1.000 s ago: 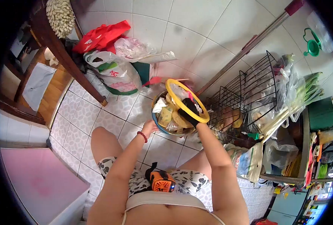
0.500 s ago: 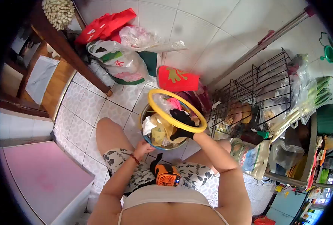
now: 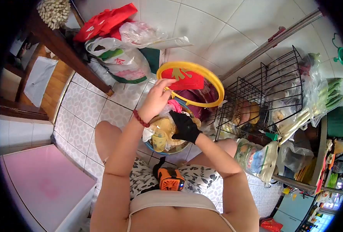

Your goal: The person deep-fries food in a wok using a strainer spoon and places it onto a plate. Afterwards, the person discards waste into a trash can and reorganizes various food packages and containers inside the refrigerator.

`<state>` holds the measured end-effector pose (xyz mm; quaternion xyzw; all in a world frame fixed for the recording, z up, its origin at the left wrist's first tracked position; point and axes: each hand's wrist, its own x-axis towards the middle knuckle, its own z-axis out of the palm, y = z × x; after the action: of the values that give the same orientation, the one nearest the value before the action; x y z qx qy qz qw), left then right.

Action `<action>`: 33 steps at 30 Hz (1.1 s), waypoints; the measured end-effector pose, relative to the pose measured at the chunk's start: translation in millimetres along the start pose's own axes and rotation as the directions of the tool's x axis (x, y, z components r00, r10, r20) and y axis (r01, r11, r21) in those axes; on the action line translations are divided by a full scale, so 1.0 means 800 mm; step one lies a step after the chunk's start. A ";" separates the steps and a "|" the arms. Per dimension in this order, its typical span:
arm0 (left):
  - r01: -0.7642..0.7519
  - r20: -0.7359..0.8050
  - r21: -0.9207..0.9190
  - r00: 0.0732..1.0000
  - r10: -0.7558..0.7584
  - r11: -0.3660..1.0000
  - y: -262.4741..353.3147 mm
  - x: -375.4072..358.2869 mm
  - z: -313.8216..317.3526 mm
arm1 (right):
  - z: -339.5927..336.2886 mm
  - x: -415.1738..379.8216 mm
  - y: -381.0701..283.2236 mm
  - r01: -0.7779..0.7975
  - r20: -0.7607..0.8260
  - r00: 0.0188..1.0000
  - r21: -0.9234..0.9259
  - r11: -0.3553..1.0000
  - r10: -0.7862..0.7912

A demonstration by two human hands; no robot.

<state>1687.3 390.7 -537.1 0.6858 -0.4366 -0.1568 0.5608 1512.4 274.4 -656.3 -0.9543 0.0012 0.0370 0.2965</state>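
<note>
My left hand [image 3: 156,98], with a red bead bracelet at the wrist, grips the near-left edge of a yellow ring [image 3: 210,77] and holds it up above a waste bin [image 3: 156,147]. My right hand [image 3: 184,125] wears a black glove and rests on the rubbish piled in the bin: yellow wrappers, white paper and plastic. Whether the gloved fingers hold any of it is unclear. A red bag [image 3: 187,80] shows through the ring.
A black wire rack [image 3: 264,85] with bagged produce stands to the right. Full plastic bags [image 3: 121,62] lie against the tiled wall at the back. A wooden table leg [image 3: 75,62] slants on the left. A pink-topped box [image 3: 40,185] sits at lower left.
The yellow ring passed from my gloved right hand to my left hand and rose off the bin. My right hand dropped onto the rubbish in the bin.
</note>
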 end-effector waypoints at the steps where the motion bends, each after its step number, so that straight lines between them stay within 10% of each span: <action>1: 0.090 -0.091 0.058 0.992 -0.084 0.994 -0.006 -0.003 0.003 | 0.005 -0.002 -0.005 0.005 -0.033 0.999 -0.088 0.996 -0.008; 4: 0.160 -0.072 0.086 0.986 -0.154 0.983 -0.048 -0.065 0.010 | 0.006 -0.006 -0.023 -0.050 -0.090 0.996 -0.249 0.967 0.028; 9: 0.273 -0.194 0.423 0.959 -0.208 0.864 -0.081 -0.194 0.020 | 0.059 0.001 0.023 -0.083 -0.273 0.958 0.035 0.996 0.090; 21: 0.393 -0.139 0.364 0.920 -0.368 0.845 -0.060 -0.242 0.059 | 0.040 -0.018 0.048 -0.043 -0.415 0.889 0.343 0.938 0.193; 25: 0.394 -0.156 0.361 0.919 -0.362 0.845 -0.054 -0.239 0.063 | 0.046 -0.031 0.074 0.153 -0.404 0.741 0.880 0.450 0.537; 30: 0.399 -0.177 0.334 0.916 -0.359 0.854 -0.086 -0.253 0.059 | 0.031 -0.068 0.094 0.063 -0.492 0.654 0.793 0.606 0.575; 33: 0.381 -0.181 0.346 0.924 -0.337 0.858 -0.095 -0.255 0.053 | 0.022 -0.080 0.090 0.191 -0.320 0.648 0.947 0.259 0.691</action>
<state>1573.4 521.0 -676.0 0.8572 -0.2900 -0.1331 0.4043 1445.8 223.4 -707.1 -0.5068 0.3058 -0.2835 0.7546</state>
